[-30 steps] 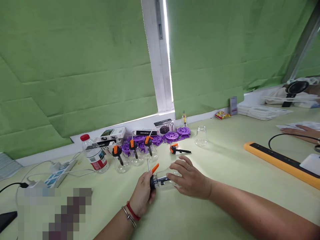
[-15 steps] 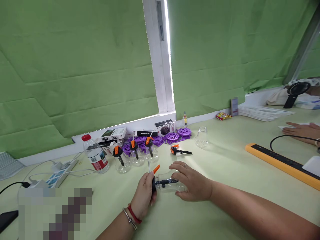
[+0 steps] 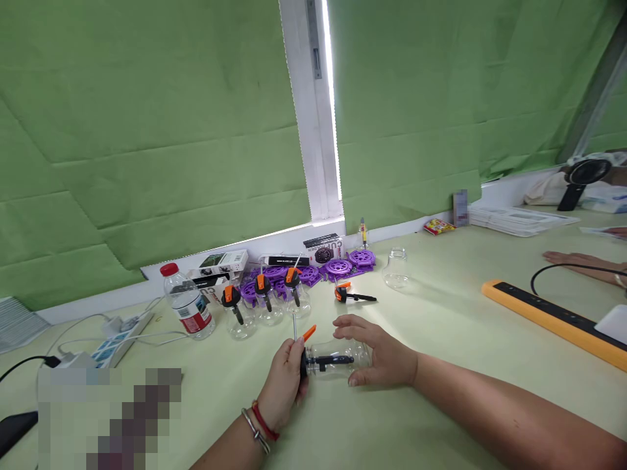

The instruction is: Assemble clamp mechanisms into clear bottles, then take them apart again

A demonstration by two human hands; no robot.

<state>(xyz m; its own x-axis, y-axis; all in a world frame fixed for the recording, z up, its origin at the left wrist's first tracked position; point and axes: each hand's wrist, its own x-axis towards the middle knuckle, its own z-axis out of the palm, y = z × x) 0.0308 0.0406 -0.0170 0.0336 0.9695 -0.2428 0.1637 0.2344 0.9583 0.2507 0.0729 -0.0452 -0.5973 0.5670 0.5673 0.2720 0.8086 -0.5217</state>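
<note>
Bottle (image 3: 343,358) lies on its side on the near worktop (image 3: 441,326), right hand (image 3: 379,356) wrapped around its body. Left hand (image 3: 287,378) has fingers pinched on the black-and-orange pump cap (image 3: 304,356) at its neck; whether the cap is fully seated I cannot tell. Three capped bottles (image 3: 264,303) stand farther back left. One loose cap (image 3: 350,295) and one bare bottle (image 3: 396,267) farther right look left to pair.

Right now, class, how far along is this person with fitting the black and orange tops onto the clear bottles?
Done: three clear bottles with black and orange tops stand by the purple discs. In hand: the left hand holds the top of a lying clear bottle; the right hand steadies its body. Left: one loose black and orange top and one bare clear bottle.
</note>
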